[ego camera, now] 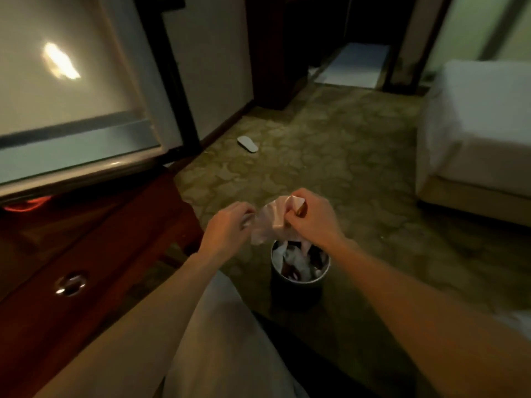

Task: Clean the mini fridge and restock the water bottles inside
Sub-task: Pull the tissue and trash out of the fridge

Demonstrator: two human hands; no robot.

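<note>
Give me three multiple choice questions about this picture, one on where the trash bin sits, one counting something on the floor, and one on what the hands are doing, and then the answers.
1. Where is the trash bin?
A. On the carpet, just below the hands
B. On top of the wooden cabinet
C. On the bed

2. How many slippers lie on the carpet near the wall?
A. None
B. One
C. Three

3. What are the hands doing with the thin plastic wrapper?
A. Both hang free, the wrapper lies on the floor
B. Only the left hand grips it
C. The left hand and the right hand both pinch it above the bin

Answers:
1. A, since the bin, full of crumpled rubbish, stands on the patterned carpet under the hands.
2. B, since a single pale slipper shows by the baseboard.
3. C, since the fingers of each hand close on an opposite end of the wrapper.
</note>
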